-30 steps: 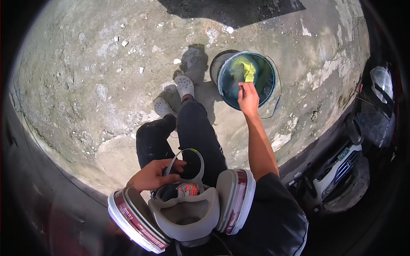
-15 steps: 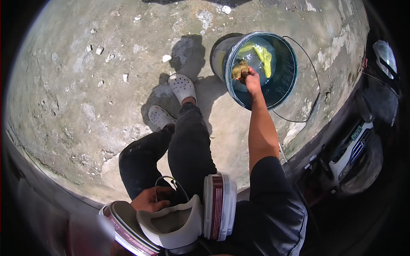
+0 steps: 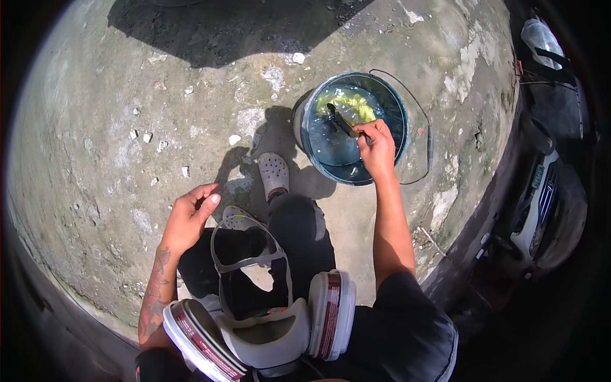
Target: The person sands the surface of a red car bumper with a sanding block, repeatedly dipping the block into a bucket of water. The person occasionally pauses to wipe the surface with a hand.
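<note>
Cracked, sunlit concrete fills the head view, littered with small stones. On it stands a blue bucket (image 3: pixel 352 130) of water with a yellow cloth (image 3: pixel 354 106) sunk at its far side. Over the bucket, the right hand (image 3: pixel 377 148) pinches a dark, stiff tool (image 3: pixel 341 121), likely wet and slippery, best gripped along its handle. Held beside the knee, the left hand (image 3: pixel 189 218) is loosely spread and empty, above a grey respirator (image 3: pixel 267 331).
</note>
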`<action>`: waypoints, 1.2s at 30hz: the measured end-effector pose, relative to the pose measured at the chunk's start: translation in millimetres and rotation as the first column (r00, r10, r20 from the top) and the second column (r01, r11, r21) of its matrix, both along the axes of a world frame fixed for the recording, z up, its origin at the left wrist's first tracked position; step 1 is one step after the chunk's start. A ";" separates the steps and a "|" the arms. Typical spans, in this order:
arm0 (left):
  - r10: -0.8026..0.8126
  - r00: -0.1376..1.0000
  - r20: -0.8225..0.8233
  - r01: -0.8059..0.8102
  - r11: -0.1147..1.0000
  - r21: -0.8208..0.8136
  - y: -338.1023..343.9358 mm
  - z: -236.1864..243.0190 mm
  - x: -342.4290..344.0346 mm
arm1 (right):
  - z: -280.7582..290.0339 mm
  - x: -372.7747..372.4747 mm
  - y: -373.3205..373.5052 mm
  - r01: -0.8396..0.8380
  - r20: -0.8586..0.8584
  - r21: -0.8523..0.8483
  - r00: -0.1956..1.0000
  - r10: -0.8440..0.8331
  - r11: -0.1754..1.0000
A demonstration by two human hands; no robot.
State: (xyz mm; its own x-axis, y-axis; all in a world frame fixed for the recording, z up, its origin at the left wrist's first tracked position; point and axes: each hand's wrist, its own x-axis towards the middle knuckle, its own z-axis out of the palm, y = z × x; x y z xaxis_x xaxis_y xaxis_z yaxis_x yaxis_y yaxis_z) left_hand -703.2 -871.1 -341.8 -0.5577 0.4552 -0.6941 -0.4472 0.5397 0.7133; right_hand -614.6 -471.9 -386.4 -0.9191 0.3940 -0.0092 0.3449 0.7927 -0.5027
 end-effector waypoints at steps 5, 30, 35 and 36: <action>-0.067 0.897 0.436 -0.054 0.964 0.259 147.3 -46.7 -70.1 | 19.7 0.7 -25.6 -0.192 -0.263 0.353 0.919 0.294 0.916; 0.011 0.987 -0.158 0.096 0.753 0.651 218.0 -76.5 -54.3 | -31.9 18.1 -28.5 0.012 -0.185 -0.892 0.903 -0.387 0.452; 0.000 0.981 -0.196 0.107 0.839 0.533 201.7 -97.9 -64.3 | -66.0 10.2 -15.9 0.224 -0.011 -0.710 0.944 -0.328 0.668; -0.044 0.979 -0.199 0.138 0.861 0.490 198.8 -111.7 -65.4 | -91.8 11.2 -3.6 0.242 -0.025 -0.587 0.948 -0.316 0.772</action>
